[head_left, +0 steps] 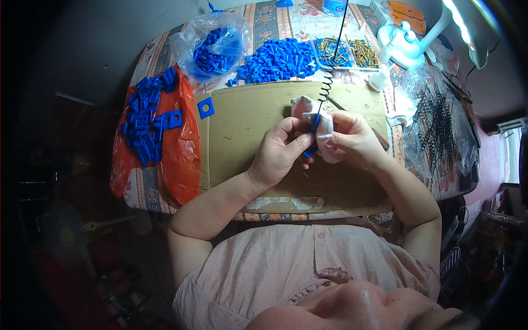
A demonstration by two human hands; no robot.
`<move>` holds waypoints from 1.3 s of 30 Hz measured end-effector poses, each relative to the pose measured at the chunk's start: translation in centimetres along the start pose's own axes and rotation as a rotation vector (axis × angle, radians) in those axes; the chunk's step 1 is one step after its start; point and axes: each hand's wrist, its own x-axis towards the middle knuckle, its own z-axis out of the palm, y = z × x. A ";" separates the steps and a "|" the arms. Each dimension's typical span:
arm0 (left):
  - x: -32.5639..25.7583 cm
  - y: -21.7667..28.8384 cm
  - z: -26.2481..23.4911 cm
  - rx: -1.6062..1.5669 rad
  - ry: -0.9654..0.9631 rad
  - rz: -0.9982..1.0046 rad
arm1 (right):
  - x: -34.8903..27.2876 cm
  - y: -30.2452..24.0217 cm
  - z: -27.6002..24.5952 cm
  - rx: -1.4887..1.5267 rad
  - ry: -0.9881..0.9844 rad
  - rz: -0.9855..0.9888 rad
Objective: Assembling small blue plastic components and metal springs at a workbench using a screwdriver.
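We pinch the blue tool (312, 135) with our left hand (280, 154), its fingers clenched on it; our right hand (355, 137) grips the white cloth (324, 124) around it. Keeping both steady seems wise.

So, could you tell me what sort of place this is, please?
Probably a home workbench for small-parts assembly: a patterned tablecloth under a cardboard mat, heaps of blue plastic caps, trays of brass pins, and a desk lamp overhead.
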 end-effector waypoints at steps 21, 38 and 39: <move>-0.3 -1.4 0.9 0.139 0.067 0.241 | 0.2 0.2 1.2 -0.457 0.214 -0.274; -0.5 0.5 0.4 0.974 0.113 0.633 | 0.5 1.9 -0.1 -0.282 0.296 -0.128; -0.4 0.5 0.4 0.973 0.111 0.634 | 0.3 1.6 0.0 -0.283 0.297 -0.128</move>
